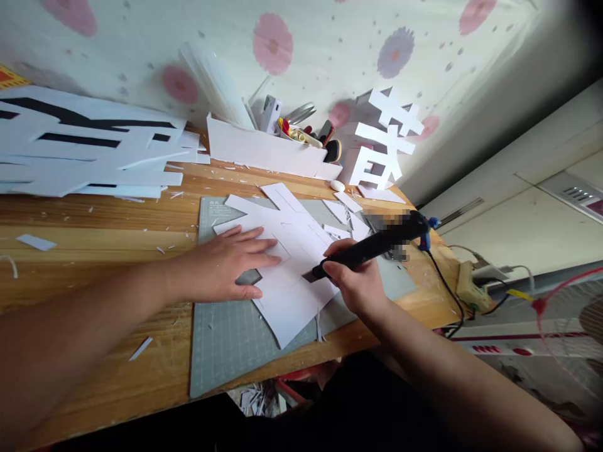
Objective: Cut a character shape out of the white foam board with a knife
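Note:
A white foam board sheet (292, 301), partly cut out and marked with thin lines, lies on a grey cutting mat (221, 358). My left hand (230, 263) presses flat on the sheet's left side, fingers spread. Gripped in my right hand (358, 282) is a black utility knife (367, 247). Its blade tip meets or nearly meets the sheet near the middle; I cannot tell how deep. Small white offcuts (346, 213) lie on the mat beyond the knife.
Behind the mat, a white box (268, 147) holds tools. White cut-out characters (381, 144) stand at back right; cut boards (89, 150) are stacked at left. A cable (445, 282) runs to a power strip (471, 285) at right, near a fan (575, 320). Scraps dot the wooden table (117, 238).

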Tool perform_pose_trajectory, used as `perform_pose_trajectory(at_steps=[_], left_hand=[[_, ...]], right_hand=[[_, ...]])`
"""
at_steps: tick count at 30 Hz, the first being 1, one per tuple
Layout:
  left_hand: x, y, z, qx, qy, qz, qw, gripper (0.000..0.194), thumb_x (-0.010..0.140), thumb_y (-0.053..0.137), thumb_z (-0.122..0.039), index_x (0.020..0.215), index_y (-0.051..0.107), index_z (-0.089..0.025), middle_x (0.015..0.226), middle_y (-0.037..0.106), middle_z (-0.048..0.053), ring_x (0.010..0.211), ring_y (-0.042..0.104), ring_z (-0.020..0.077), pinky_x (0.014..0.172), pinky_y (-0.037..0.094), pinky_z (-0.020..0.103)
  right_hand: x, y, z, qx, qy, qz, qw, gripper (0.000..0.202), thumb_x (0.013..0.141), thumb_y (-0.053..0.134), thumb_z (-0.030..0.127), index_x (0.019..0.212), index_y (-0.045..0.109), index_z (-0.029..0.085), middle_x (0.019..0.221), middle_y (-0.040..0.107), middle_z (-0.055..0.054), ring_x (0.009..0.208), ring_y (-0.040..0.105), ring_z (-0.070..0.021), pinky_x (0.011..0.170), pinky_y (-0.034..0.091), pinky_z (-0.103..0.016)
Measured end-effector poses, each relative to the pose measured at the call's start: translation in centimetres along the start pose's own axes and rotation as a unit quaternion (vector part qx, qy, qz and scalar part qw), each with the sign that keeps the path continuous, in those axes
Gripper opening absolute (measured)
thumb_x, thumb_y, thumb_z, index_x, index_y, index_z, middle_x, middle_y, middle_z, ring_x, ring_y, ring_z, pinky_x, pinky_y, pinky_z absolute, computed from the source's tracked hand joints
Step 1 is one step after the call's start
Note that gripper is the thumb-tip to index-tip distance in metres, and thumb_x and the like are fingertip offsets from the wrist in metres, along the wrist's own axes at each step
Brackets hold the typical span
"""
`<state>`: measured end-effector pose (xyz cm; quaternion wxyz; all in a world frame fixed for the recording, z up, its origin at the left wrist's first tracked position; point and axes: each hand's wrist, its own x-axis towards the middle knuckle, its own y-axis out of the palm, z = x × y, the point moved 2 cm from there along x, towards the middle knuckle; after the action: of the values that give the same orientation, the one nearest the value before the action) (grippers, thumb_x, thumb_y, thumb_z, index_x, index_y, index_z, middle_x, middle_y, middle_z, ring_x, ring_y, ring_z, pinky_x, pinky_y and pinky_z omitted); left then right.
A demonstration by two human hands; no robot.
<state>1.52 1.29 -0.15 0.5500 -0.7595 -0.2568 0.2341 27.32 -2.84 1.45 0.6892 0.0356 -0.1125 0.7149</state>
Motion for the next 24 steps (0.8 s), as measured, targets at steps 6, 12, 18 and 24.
perform_pose_trajectory(at_steps=[6, 12, 18, 24], left_hand=[[-0.3, 0.4, -0.2, -0.024, 0.032, 0.013, 0.999, 0.058, 0.089, 0.067, -0.058, 0.144, 0.047, -0.054, 0.165, 0.036, -0.005, 0.157, 0.018, 0.0374, 0.122, 0.013, 0.071], [-0.3, 0.5, -0.7, -0.020, 0.086, 0.015, 0.996, 0.043, 0.097, 0.061, -0.049, 0.138, 0.051, -0.059, 0.164, 0.037, -0.008, 0.155, 0.026, 0.0356, 0.122, 0.020, 0.070], [-0.7, 1.3, -0.2, 0.009, 0.121, -0.024, 0.992, 0.044, 0.096, 0.059, -0.055, 0.138, 0.048, -0.063, 0.164, 0.036, -0.008, 0.154, 0.027, 0.0384, 0.121, 0.022, 0.072], [-0.4, 1.6, 0.6, 0.006, 0.130, -0.057, 0.990, 0.049, 0.090, 0.061, -0.066, 0.137, 0.057, -0.052, 0.154, 0.050, -0.003, 0.146, 0.044, 0.0368, 0.120, 0.035, 0.064]], right_hand=[[1.4, -0.6, 1.0, 0.127, 0.094, -0.048, 0.986, 0.034, 0.060, 0.088, 0.033, 0.083, 0.065, 0.022, 0.050, 0.052, 0.009, 0.037, 0.043, -0.0077, 0.037, 0.036, -0.023], [2.2, -2.1, 0.6, 0.104, 0.065, -0.068, 0.990, 0.038, 0.059, 0.091, 0.040, 0.068, 0.060, 0.020, 0.047, 0.052, 0.009, 0.039, 0.048, -0.0085, 0.039, 0.042, -0.023], [2.5, -1.8, -1.6, 0.071, 0.119, -0.084, 0.987, 0.044, 0.060, 0.089, 0.046, 0.066, 0.054, 0.021, 0.044, 0.049, 0.009, 0.037, 0.044, -0.0078, 0.036, 0.034, -0.021], [2.3, 0.2, -2.1, 0.073, 0.131, -0.069, 0.986, 0.046, 0.060, 0.089, 0.051, 0.071, 0.056, 0.021, 0.047, 0.050, 0.010, 0.035, 0.040, -0.0066, 0.033, 0.031, -0.021]])
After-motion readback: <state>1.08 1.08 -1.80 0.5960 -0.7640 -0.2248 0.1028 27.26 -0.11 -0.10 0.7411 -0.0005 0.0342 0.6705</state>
